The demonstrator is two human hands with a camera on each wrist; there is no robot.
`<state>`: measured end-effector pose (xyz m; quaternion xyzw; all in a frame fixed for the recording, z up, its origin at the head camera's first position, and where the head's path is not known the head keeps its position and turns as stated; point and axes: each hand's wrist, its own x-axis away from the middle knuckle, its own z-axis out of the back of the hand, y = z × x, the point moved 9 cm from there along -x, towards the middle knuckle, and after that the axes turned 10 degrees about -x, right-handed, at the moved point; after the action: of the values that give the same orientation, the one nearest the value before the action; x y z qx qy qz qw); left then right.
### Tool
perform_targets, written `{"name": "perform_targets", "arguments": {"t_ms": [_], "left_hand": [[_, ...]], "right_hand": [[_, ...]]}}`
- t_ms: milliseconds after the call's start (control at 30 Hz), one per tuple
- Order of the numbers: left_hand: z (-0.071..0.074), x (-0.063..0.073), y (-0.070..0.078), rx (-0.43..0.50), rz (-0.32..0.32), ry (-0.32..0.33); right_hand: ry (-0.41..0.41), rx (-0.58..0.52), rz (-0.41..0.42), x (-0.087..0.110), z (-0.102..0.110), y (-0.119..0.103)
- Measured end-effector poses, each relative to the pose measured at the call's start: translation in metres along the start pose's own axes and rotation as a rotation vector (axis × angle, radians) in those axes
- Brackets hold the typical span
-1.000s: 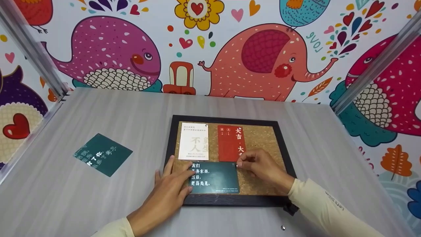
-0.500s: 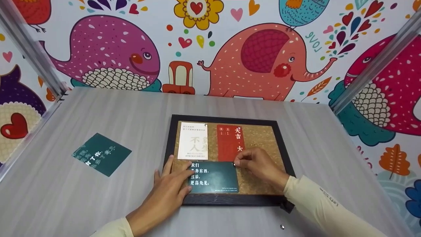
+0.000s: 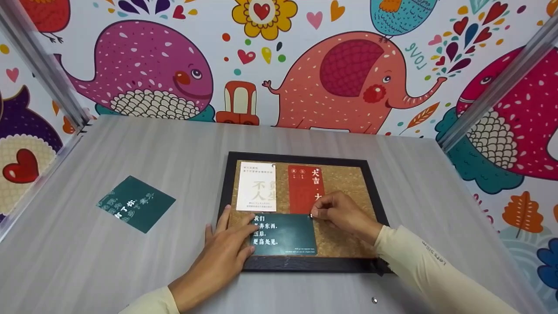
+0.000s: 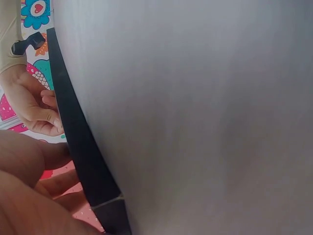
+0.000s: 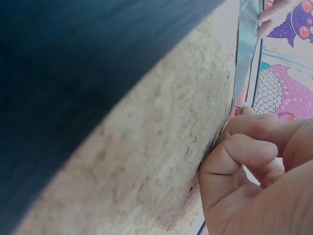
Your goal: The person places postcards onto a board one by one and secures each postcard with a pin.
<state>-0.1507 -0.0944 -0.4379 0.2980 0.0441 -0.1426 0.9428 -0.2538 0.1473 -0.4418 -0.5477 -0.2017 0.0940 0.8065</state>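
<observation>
Glossy white wall panels (image 3: pixel 301 65), printed with a purple whale, a coral elephant, hearts and leaves, fill the top of the head view. Below them spreads the surface (image 3: pixel 144 270), pale grey with soft, streaky grain. Straight metal posts (image 3: pixel 497 91) slant in from the upper left and upper right. Right of centre, low in the picture, lies the cork board (image 3: pixel 351 181), a speckled, crumbly tan rectangle; the right wrist view shows its granular face close up. Its black frame (image 3: pixel 301 264) is flat-sided, with a fine seam across it near the bottom of the left wrist view. Cream sleeves (image 3: pixel 427 264) cover both forearms, the right one carrying dark lettering.

Of the hands, the left hand (image 3: pixel 222 248) lies at the board's lower left, open with fingers spread, fingertips and thumb resting on the left end of the teal card (image 3: pixel 287 235). The right hand (image 3: pixel 342 216) curls inward, thumb and forefinger pinching a tiny shiny pin (image 3: pixel 311 216) at that card's upper right corner. The smooth oblong card lies along the lower part of the cork. Above it are an upright white card (image 3: pixel 256 187) and a red card (image 3: pixel 303 187), each with a small pin near its top right corner. A squarer green card (image 3: pixel 136 204) lies diamond-wise at left on the surface. A small silvery piece (image 3: pixel 374 300) sits at bottom right.
</observation>
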Motion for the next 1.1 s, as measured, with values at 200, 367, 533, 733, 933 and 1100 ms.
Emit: {"name": "perform_targets", "arguments": {"t_ms": [200, 367, 533, 733, 933, 1100], "left_hand": [[0.000, 0.000, 0.000, 0.002, -0.004, 0.004], [-0.002, -0.001, 0.000, 0.015, 0.006, -0.019], [-0.002, -0.001, -0.001, 0.016, 0.018, -0.027], [-0.002, -0.001, -0.001, -0.005, 0.016, -0.018], [-0.002, -0.001, -0.002, -0.013, 0.021, -0.021], [-0.001, 0.000, 0.001, -0.023, -0.005, -0.002]], "right_hand": [[-0.002, -0.005, -0.005, -0.001, -0.001, 0.000], [0.024, 0.029, -0.023, -0.002, 0.000, 0.001], [0.069, 0.066, -0.097, -0.006, 0.002, 0.007], [0.117, 0.074, -0.157, -0.008, 0.004, 0.011], [0.122, 0.095, -0.174, -0.010, 0.004, 0.011], [0.116, 0.143, -0.135, -0.012, 0.003, 0.008]]}}
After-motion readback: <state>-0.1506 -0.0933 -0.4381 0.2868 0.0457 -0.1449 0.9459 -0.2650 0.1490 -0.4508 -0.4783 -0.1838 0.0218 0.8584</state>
